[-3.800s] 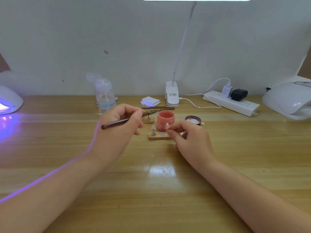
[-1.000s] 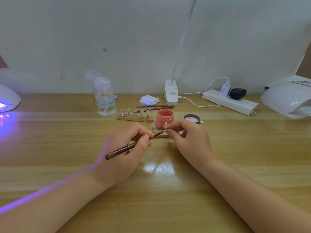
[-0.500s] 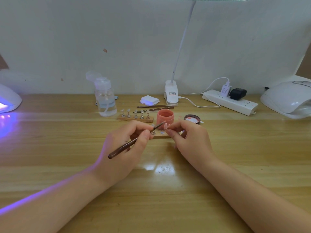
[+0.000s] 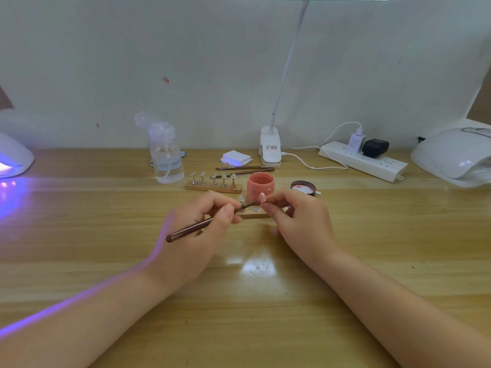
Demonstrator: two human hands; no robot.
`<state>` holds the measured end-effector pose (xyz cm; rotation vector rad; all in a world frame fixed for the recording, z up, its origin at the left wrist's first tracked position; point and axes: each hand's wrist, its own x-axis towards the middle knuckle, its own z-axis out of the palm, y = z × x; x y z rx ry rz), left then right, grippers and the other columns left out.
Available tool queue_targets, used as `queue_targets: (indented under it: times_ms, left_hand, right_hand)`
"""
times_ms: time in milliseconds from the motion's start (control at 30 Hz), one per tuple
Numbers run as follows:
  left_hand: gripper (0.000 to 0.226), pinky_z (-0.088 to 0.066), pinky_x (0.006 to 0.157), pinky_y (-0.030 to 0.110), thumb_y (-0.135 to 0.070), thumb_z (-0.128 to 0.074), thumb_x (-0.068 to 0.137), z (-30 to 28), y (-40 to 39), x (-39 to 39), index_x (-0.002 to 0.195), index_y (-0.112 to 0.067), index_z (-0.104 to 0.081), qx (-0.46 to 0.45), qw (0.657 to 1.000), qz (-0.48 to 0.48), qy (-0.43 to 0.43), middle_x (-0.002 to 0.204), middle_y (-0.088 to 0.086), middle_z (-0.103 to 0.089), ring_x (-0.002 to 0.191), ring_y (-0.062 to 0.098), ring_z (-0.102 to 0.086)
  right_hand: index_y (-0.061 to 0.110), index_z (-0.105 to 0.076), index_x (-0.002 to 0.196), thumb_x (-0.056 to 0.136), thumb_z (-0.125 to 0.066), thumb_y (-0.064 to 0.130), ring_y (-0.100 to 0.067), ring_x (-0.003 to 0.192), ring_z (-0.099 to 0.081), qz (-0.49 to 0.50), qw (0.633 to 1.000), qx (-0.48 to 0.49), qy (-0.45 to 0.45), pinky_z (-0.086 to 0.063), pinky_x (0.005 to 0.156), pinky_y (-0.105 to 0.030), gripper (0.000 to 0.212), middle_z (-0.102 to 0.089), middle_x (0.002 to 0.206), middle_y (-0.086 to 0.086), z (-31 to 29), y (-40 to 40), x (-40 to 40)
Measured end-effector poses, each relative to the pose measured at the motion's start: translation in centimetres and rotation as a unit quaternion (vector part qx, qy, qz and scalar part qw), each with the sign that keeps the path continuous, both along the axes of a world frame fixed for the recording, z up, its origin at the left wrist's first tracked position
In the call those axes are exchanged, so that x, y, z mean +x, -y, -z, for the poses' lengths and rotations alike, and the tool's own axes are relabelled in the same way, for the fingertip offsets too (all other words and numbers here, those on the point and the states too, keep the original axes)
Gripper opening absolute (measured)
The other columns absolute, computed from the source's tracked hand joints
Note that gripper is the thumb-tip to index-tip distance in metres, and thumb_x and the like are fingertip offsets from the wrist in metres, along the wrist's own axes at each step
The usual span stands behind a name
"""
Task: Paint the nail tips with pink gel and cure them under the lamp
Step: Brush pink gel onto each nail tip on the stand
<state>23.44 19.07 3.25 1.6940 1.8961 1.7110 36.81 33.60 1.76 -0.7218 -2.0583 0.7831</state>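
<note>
My left hand (image 4: 198,235) grips a brown gel brush (image 4: 190,230), its bristles reaching toward a pink-coated nail tip (image 4: 262,197). My right hand (image 4: 297,221) pinches that nail tip on its small stand just above a wooden holder strip (image 4: 253,214). One clear tip (image 4: 241,200) stands on that strip. Behind it sits the open pink gel jar (image 4: 259,186), with its lid (image 4: 303,187) to the right. A second wooden holder (image 4: 214,186) carries several clear tips. A lit curing lamp (image 4: 12,159) glows violet at far left.
A clear pump bottle (image 4: 166,155) stands at back left of centre. Two spare brushes (image 4: 244,170), a white pad stack (image 4: 236,158), a clip desk lamp (image 4: 271,147), a power strip (image 4: 364,160) and a second white curing lamp (image 4: 454,156) line the back of the wooden table (image 4: 106,235).
My left hand came down from the jar and brought the brush tip to the nail tip. Within the last second the brush shifted slightly; my right hand stayed in place.
</note>
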Motion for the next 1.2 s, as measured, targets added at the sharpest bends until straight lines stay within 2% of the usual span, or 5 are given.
queue_targets:
  times_ms: [100, 533, 700, 933, 1200]
  left_hand:
    - [0.021, -0.053, 0.072, 0.033, -0.039, -0.048, 0.088, 0.03, 0.27, -0.06, 0.088, -0.032, -0.069, 0.021, 1.000, 0.016, 0.004, 0.079, -0.011, -0.074, 0.079, 0.013, -0.070]
    - [0.014, -0.050, 0.067, 0.014, -0.029, -0.055, 0.091, 0.08, -0.09, 0.00, 0.095, -0.034, -0.068, 0.024, 0.998, -0.006, 0.059, 0.087, -0.015, -0.074, 0.074, 0.007, -0.066]
    - [0.015, -0.054, 0.069, 0.031, -0.029, -0.056, 0.089, 0.28, -0.06, 0.12, 0.092, -0.035, -0.069, 0.004, 0.999, 0.007, 0.039, 0.085, -0.014, -0.074, 0.072, 0.011, -0.066]
    - [0.016, -0.052, 0.069, 0.019, -0.039, -0.051, 0.087, 0.37, 0.04, -0.07, 0.092, -0.036, -0.066, 0.032, 0.998, 0.023, 0.042, 0.083, -0.011, -0.071, 0.076, 0.006, -0.065]
    - [0.016, -0.054, 0.068, 0.029, -0.038, -0.054, 0.083, 0.40, 0.05, 0.08, 0.089, -0.034, -0.068, 0.005, 0.998, 0.031, 0.048, 0.082, -0.008, -0.072, 0.075, 0.007, -0.066]
  right_hand:
    - [0.027, -0.071, 0.082, 0.087, -0.069, 0.025, -0.009, 0.064, -0.063, 0.002, 1.000, -0.004, -0.002, -0.044, 0.062, -0.023, 0.005, -0.064, 0.070, 0.015, -0.01, -0.05, -0.03]
    - [0.024, -0.072, 0.086, 0.087, -0.070, 0.029, -0.011, 0.059, -0.059, -0.014, 1.000, -0.014, -0.007, -0.047, 0.063, -0.027, 0.006, -0.067, 0.074, 0.010, -0.31, 0.30, -0.04]
    - [0.022, -0.073, 0.086, 0.086, -0.071, 0.022, -0.002, 0.057, -0.054, -0.012, 1.000, -0.001, -0.002, -0.040, 0.060, -0.018, 0.002, -0.067, 0.077, 0.011, -0.25, 0.19, 0.00]
    - [0.025, -0.072, 0.083, 0.086, -0.071, 0.025, -0.001, 0.056, -0.054, -0.002, 1.000, 0.008, 0.002, -0.036, 0.058, -0.014, 0.003, -0.065, 0.074, 0.015, -0.14, 0.01, -0.06]
    - [0.027, -0.070, 0.082, 0.086, -0.071, 0.025, 0.000, 0.057, -0.052, 0.013, 1.000, 0.027, 0.006, -0.032, 0.056, -0.011, 0.004, -0.061, 0.071, 0.019, 0.06, -0.08, -0.13]
